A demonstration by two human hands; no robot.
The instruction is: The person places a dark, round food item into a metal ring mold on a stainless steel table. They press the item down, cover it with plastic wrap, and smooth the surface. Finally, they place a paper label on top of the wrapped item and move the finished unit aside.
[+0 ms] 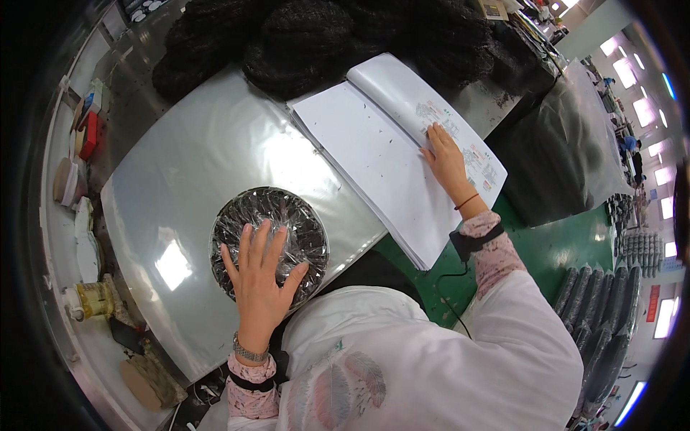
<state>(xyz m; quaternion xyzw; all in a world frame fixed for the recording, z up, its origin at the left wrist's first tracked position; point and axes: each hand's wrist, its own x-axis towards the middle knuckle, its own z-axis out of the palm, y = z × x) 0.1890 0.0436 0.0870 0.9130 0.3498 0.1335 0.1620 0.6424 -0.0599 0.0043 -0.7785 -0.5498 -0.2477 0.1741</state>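
Note:
My left hand [262, 283] lies with its fingers spread on a round black bundle [307, 226] wrapped in crinkled clear plastic film. This bundle sits near the table edge, on a broad pile of shiny clear plastic sheets [178, 194]. To the right, my right hand [446, 159] rests flat, palm down, on a printed white sheet [399, 110] whose near-left edge is curled over. Under it is a stack of white sheets [366, 156], with small dark specks on the top one. The stack overhangs the table edge on my side. Neither hand grips anything.
Large black fibrous bundles [302, 43] are heaped at the back. A side ledge at left holds a red box [89, 134] and a yellow tape roll [94, 301]. At right stand a plastic-covered dark load [560, 151] and several wrapped black bundles [598, 323], beside green floor [560, 242].

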